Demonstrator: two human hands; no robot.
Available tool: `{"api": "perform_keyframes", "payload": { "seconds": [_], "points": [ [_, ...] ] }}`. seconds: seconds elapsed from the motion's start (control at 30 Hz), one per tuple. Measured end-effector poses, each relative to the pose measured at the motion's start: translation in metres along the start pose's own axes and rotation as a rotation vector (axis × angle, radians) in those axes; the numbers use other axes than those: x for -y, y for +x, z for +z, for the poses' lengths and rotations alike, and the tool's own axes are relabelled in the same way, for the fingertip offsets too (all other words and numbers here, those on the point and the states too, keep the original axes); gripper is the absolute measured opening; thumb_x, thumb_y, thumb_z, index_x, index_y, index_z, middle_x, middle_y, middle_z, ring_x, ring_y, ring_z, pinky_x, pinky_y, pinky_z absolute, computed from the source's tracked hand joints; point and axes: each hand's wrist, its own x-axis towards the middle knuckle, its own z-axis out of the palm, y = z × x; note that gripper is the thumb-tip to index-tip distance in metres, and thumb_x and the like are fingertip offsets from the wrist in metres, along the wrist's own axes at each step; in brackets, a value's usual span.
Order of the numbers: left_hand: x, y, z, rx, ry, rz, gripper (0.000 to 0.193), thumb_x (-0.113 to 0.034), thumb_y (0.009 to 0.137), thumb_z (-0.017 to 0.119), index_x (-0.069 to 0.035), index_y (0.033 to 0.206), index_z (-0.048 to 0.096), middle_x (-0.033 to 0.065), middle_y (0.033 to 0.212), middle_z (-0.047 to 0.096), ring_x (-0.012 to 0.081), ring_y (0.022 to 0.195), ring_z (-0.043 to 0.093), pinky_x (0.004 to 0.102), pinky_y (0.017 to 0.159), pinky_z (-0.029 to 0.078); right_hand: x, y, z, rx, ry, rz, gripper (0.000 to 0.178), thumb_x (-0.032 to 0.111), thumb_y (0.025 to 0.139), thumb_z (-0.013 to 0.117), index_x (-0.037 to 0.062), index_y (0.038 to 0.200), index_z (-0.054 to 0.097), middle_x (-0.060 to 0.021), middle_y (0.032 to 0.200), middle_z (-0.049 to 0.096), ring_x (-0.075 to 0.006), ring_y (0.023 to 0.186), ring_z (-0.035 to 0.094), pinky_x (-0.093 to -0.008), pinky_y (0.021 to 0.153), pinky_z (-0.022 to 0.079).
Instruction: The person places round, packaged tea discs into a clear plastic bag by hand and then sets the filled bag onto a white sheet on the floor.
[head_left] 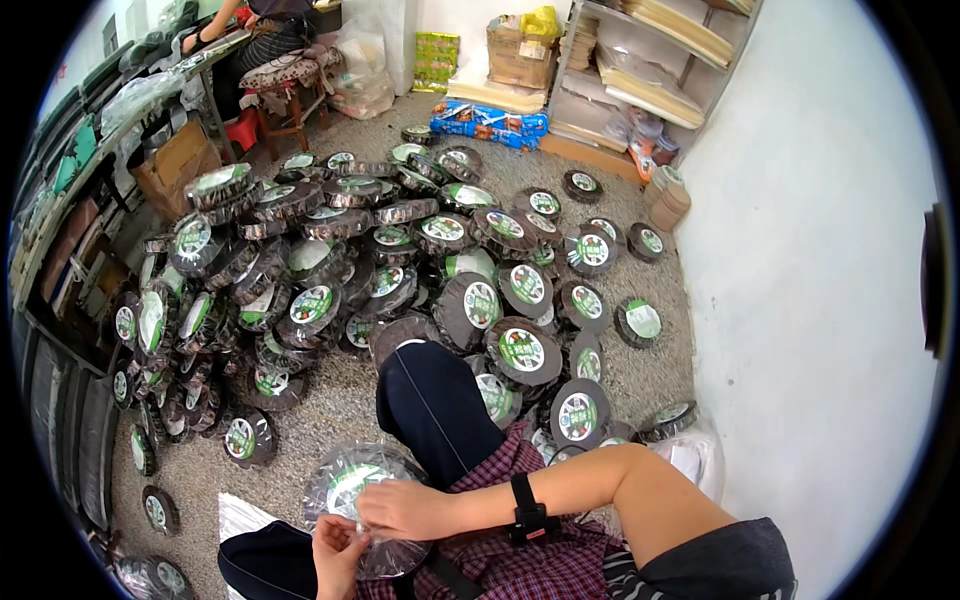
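Both my hands hold one round dark disc wrapped in clear plastic [345, 485], with a green and white label, over my lap. My right hand [400, 508] grips its right edge, and a black band sits on that wrist. My left hand [338, 552] pinches the plastic at the lower edge. My dark-trousered knee [432, 405] rises just behind the disc. A large heap of similar wrapped discs [400, 260] covers the floor ahead.
A white wall [820, 250] runs along my right. Shelves with flat stacks [650, 60] and cardboard boxes [520, 50] stand at the back. Another person sits on a stool [285, 80] at a long bench, top left. Dark stacked material [60, 400] lines the left side.
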Motion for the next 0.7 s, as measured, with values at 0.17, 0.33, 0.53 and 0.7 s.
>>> {"api": "perform_keyframes", "payload": {
  "seconds": [0.17,0.33,0.53,0.7],
  "points": [
    [0.006,0.026,0.002,-0.289,0.585,0.717,0.016,0.009,0.069,0.057,0.0,0.079,0.049,0.0106,0.071,0.046,0.0267,0.064,0.048,0.0357,0.059,0.039,0.008,-0.002,0.027,0.201,0.163,0.382,0.068,0.017,0.089,0.047,0.0113,0.148,0.012,-0.0184,0.077,0.059,-0.0378,0.07,0.058,-0.0447,0.068,0.044],
    [0.01,0.037,-0.003,-0.353,0.556,0.609,0.022,0.002,0.066,0.061,-0.001,0.082,0.046,0.013,0.077,0.048,0.0318,0.067,0.049,0.0399,0.058,0.038,-0.017,0.031,0.015,0.161,0.395,0.546,0.032,0.021,0.089,0.049,0.0138,0.119,0.052,-0.0163,0.073,0.061,-0.0359,0.071,0.059,-0.0444,0.066,0.044],
    [-0.016,0.003,-0.015,0.04,0.802,0.781,0.01,-0.006,0.08,0.063,-0.003,0.076,0.054,0.0108,0.069,0.053,0.0276,0.062,0.054,0.0353,0.057,0.043,-0.033,0.047,-0.004,0.237,-0.199,0.049,0.013,0.019,0.084,0.055,0.0081,0.091,0.059,-0.0034,0.089,0.057,-0.0235,0.094,0.055,-0.0383,0.078,0.042],
    [-0.024,0.028,0.001,0.161,0.743,0.743,0.04,-0.008,0.079,0.062,-0.003,0.117,0.052,0.0185,0.103,0.057,0.035,0.093,0.055,0.043,0.079,0.046,-0.039,0.012,-0.003,0.152,0.061,0.305,0.018,0.019,0.086,0.057,0.006,0.099,0.057,-0.0067,0.097,0.054,-0.0268,0.098,0.052,-0.038,0.085,0.041]
  ]
}}
